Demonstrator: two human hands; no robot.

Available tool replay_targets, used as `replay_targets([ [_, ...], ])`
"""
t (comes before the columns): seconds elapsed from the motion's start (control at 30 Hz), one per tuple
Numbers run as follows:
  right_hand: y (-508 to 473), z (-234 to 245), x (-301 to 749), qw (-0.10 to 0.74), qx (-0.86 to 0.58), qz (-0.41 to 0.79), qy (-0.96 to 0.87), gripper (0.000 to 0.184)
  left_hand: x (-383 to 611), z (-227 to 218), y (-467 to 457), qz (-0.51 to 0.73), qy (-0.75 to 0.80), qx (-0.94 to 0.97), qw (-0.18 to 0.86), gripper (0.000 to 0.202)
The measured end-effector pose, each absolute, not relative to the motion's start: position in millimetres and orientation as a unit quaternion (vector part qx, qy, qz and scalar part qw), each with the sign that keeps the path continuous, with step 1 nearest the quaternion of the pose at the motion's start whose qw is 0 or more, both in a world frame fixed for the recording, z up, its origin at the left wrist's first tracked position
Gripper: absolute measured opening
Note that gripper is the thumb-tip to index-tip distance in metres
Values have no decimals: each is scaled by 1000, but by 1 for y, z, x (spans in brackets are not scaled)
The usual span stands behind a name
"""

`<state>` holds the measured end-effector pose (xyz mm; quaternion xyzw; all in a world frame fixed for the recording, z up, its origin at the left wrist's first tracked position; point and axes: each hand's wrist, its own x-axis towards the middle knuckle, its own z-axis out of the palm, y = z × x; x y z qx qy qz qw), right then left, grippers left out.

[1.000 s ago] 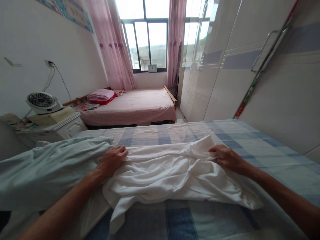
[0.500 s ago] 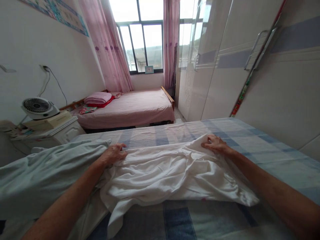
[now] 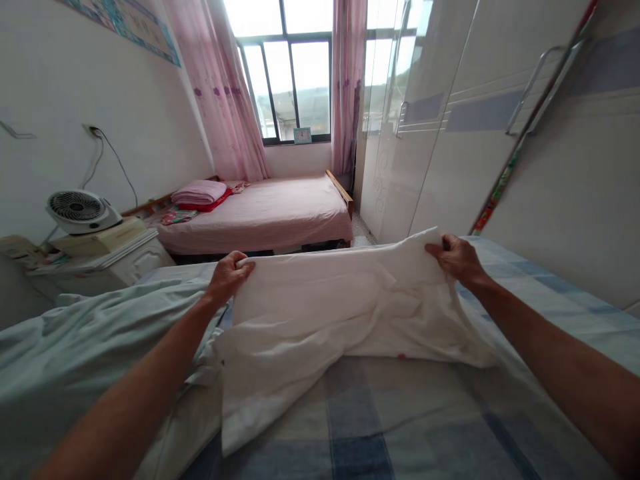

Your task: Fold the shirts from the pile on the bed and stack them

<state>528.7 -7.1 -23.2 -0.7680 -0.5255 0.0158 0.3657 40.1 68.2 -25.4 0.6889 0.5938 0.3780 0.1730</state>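
Note:
A white cloth garment is stretched between my two hands, its far edge raised off the bed and fairly straight. My left hand pinches the far left corner, thumb against fingers. At the far right corner, my right hand grips the fabric, with a small peak of cloth standing up beside the fingers. The lower part hangs in soft folds onto the blue-and-white checked sheet, and a small reddish spot shows near its bottom edge. Its exact kind of garment cannot be made out.
Pale green fabric lies heaped to the left, by my left forearm. Beyond stand a pink-covered bed, a white fan on a cabinet, and a window with pink curtains. A glossy wardrobe lines the right.
Both hands have lifted the white garment's far edge up and away from the bed. The cloth has gone from crumpled and flat to pulled taut along the top.

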Motion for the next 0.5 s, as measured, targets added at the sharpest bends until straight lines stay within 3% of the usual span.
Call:
replay_targets([
  [0.17,16,-43,517,303,-797,-35,-522,41,60,-50,93,322,637,699,49,28],
  [0.37,-43,-62,484,247,-700,55,-668,38,68,-47,14,220,394,885,115,36],
  [0.5,-71,-64,464,229,-639,85,-730,33,82,-45,-48,126,333,933,48,58],
])
